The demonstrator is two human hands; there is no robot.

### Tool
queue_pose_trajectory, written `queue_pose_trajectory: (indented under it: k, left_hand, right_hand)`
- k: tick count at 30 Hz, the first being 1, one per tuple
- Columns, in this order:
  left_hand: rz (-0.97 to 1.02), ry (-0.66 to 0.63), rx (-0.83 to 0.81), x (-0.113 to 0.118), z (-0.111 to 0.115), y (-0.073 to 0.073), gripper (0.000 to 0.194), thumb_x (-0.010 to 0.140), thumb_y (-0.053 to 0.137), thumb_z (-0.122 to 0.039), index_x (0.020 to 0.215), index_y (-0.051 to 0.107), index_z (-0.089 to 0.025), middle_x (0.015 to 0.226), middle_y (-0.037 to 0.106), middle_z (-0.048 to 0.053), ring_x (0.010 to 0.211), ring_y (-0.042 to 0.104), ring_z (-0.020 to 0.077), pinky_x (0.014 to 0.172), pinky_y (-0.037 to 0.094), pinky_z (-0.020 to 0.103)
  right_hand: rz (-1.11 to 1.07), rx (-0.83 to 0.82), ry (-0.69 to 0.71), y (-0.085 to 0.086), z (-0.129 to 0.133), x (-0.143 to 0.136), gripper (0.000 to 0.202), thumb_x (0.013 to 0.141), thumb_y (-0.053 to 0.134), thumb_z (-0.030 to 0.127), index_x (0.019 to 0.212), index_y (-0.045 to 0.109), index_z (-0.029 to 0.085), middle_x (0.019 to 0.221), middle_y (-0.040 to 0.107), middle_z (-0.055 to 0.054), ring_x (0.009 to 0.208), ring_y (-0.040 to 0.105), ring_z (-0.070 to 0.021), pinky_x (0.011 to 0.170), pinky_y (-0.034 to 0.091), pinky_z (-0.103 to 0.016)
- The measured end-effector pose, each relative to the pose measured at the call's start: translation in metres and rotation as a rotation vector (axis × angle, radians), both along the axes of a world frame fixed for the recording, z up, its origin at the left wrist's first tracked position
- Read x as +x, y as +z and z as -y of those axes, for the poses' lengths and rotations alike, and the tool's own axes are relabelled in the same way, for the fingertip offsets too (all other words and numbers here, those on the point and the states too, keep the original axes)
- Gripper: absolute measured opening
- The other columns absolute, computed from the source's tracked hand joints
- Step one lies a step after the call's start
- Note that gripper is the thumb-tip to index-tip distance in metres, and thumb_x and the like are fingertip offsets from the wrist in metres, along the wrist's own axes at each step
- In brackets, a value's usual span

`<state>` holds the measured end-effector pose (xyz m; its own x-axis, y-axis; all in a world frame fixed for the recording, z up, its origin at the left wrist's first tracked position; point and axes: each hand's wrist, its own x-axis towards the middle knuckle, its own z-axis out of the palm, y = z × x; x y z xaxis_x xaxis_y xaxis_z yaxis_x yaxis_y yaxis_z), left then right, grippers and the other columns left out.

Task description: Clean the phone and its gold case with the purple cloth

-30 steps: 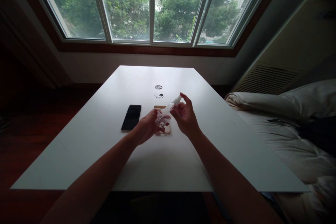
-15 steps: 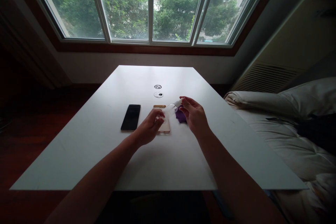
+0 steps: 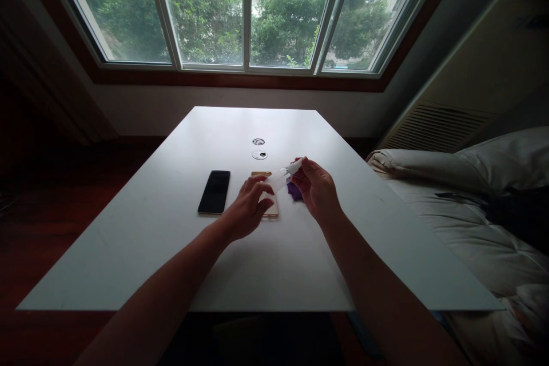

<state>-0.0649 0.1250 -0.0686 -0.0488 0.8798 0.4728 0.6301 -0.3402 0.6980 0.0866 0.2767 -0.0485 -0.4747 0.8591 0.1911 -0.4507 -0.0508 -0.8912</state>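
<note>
A small clear bottle (image 3: 278, 179) with a white top (image 3: 294, 166) is held tilted above the table, its top end pointing up to the right. My left hand (image 3: 249, 204) is closed around the bottle's lower body. At the other end, my right hand (image 3: 316, 186) pinches the white top between its fingers. Underneath the bottle lies a gold-edged phone case (image 3: 271, 213), partly covered by my left hand. Beside my right hand sits a crumpled purple cloth (image 3: 295, 191), half hidden behind the fingers. A black-screened phone (image 3: 214, 191) rests flat left of my left hand.
Two small round pieces, one patterned disc (image 3: 258, 142) and one pale disc (image 3: 259, 155), lie farther back on the white table (image 3: 163, 251). A window (image 3: 246, 17) is beyond the table. A padded bed or couch (image 3: 463, 206) stands along the right side.
My right fingers have shifted along the white top, which now shows more. My left hand has changed its hold slightly, with the thumb lower. The table items have not moved.
</note>
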Motion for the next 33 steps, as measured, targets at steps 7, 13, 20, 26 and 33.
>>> queue_pose_trajectory:
  k: [7,13,20,26,33]
  left_hand:
    - [0.003,-0.006,0.013,0.001,-0.001,0.000,0.018,0.104,0.044,-0.038,0.112,0.053,-0.024,0.145,0.043,0.015,0.140,0.040,0.0299,0.111,0.038,0.048]
    - [0.312,-0.050,-0.030,0.006,-0.003,-0.004,0.026,0.105,0.039,-0.046,0.113,0.049,-0.023,0.135,0.050,0.013,0.123,0.050,0.0251,0.105,0.041,0.041]
    - [0.147,-0.045,0.012,0.006,-0.002,-0.004,0.019,0.105,0.042,-0.040,0.112,0.051,-0.024,0.143,0.041,0.014,0.132,0.043,0.0270,0.105,0.041,0.042]
    - [0.252,-0.066,-0.008,0.007,-0.003,-0.006,0.024,0.105,0.041,-0.044,0.113,0.050,-0.023,0.137,0.047,0.013,0.116,0.051,0.0236,0.095,0.044,0.037]
    - [0.764,-0.208,-0.168,0.016,-0.006,-0.001,0.033,0.101,0.050,-0.054,0.106,0.052,-0.021,0.098,0.056,0.003,0.087,0.053,0.0158,0.080,0.046,0.030]
  right_hand:
    - [-0.030,-0.019,0.040,-0.001,0.000,-0.001,0.023,0.085,0.078,0.046,0.094,0.076,0.025,0.104,0.072,-0.002,0.093,0.068,-0.0166,0.079,0.058,-0.029]
    - [-0.064,-0.014,0.082,0.002,0.007,-0.003,0.029,0.087,0.076,0.045,0.110,0.075,0.027,0.102,0.074,-0.002,0.097,0.070,-0.0193,0.085,0.058,-0.034]
    - [-0.110,-0.008,0.089,0.002,0.007,-0.002,0.022,0.086,0.078,0.042,0.102,0.076,0.026,0.103,0.074,-0.001,0.098,0.070,-0.0189,0.084,0.059,-0.032]
    - [-0.119,-0.018,0.105,0.003,0.005,-0.001,0.025,0.089,0.075,0.046,0.103,0.074,0.025,0.105,0.075,-0.002,0.105,0.071,-0.0203,0.091,0.058,-0.035]
    - [0.055,0.299,0.097,-0.010,0.021,-0.008,0.061,0.092,0.069,0.047,0.145,0.045,0.031,0.115,0.072,-0.007,0.106,0.071,-0.0257,0.092,0.059,-0.046]
